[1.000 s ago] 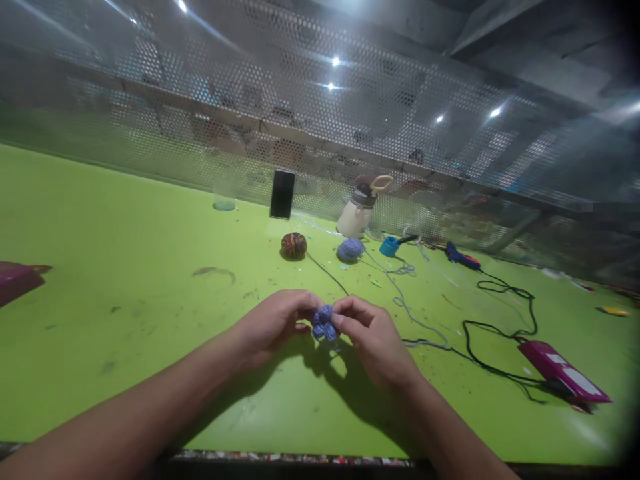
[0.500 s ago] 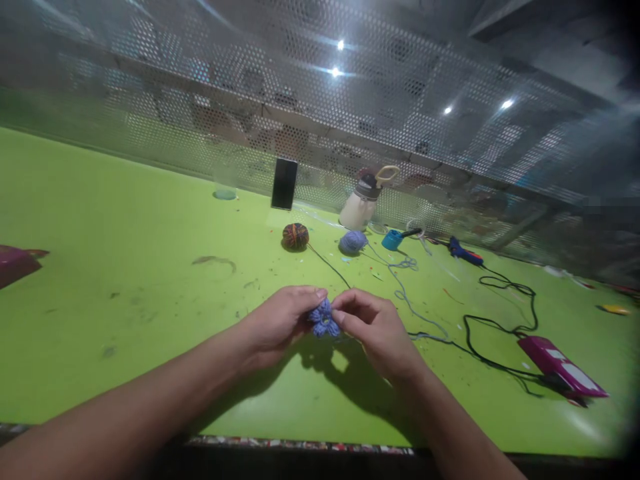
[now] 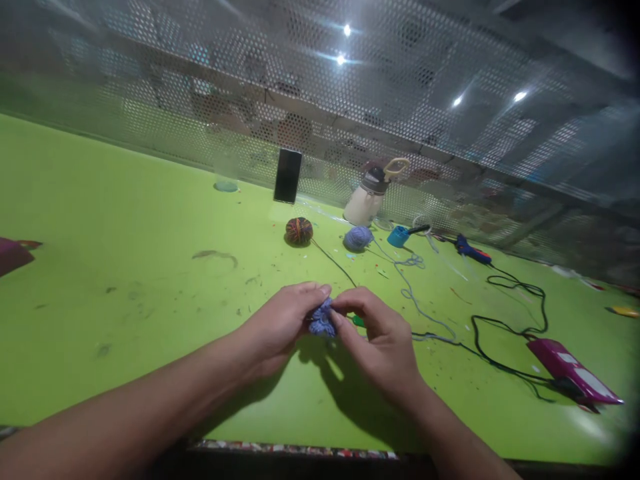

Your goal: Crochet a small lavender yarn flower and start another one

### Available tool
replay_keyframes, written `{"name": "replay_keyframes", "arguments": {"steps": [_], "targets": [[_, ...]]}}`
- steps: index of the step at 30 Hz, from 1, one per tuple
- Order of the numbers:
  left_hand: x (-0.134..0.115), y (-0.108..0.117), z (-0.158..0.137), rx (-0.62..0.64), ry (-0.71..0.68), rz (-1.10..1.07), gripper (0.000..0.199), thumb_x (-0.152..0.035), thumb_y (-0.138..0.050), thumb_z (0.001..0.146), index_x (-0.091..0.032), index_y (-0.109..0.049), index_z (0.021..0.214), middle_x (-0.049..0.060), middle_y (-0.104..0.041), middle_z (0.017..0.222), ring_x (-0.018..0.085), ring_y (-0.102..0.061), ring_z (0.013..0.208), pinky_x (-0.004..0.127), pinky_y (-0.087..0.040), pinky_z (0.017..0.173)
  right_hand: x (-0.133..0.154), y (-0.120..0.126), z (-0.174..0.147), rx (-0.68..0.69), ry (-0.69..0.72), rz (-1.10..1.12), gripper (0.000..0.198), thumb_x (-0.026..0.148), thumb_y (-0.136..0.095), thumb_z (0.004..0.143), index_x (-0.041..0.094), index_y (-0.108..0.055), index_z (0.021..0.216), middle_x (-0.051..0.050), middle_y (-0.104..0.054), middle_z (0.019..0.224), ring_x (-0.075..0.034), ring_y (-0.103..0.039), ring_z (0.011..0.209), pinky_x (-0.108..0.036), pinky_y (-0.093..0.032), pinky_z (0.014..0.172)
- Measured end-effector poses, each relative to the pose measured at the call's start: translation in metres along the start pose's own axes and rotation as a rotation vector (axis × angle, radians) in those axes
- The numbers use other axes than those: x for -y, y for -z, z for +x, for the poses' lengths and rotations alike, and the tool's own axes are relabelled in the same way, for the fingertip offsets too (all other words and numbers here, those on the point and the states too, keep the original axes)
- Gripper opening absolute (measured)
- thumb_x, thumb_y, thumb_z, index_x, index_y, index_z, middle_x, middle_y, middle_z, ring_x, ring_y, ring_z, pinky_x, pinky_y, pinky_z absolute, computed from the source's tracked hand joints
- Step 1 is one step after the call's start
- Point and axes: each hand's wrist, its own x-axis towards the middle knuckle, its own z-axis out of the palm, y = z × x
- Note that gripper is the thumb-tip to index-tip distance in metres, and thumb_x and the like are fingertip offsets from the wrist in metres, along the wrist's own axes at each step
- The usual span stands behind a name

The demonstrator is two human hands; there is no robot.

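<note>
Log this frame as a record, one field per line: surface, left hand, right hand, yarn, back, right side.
surface: green tabletop
left hand: holds purple crocheted piece
right hand: fingers at the same piece's right edge; green object partly hidden by the hand
yarn: multicoloured ball, left of purple ball, apart
back: phone, upright; pale bottle, dark lid
right side: blue-and-red tool; magenta box

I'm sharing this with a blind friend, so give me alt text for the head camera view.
A person's left hand and right hand hold a small purple yarn piece over a bright green table. Behind are a multicoloured yarn ball and a purple yarn ball, with a phone and a bottle farther back.
</note>
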Motion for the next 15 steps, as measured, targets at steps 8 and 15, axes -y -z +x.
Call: {"name": "replay_keyframes", "arguments": {"steps": [8,15], "targets": [[-0.008,0.006,-0.001,0.07,0.084,-0.014,0.014,-0.025,-0.061,0.078,-0.014,-0.061,0.07,0.001,-0.054,0.069,0.013,-0.047,0.067,0.027,-0.035,0.064,-0.004,0.006,0.001,-0.028,-0.118,0.091,0.007,0.015,-0.064,0.083,0.021,-0.062,0.087,-0.003,-0.062,0.082,-0.017,-0.06,0.077,-0.032,-0.049,0.07],[-0.01,0.007,0.0,0.099,0.07,-0.001,0.015,-0.019,-0.075,0.069,-0.012,-0.063,0.071,0.003,-0.061,0.074,0.013,-0.053,0.069,0.026,-0.036,0.068,-0.005,0.01,0.002,-0.037,-0.38,0.378,0.017,0.025,-0.073,0.078,0.022,-0.063,0.092,-0.002,-0.065,0.083,-0.015,-0.062,0.077,-0.028,-0.052,0.069]]}}
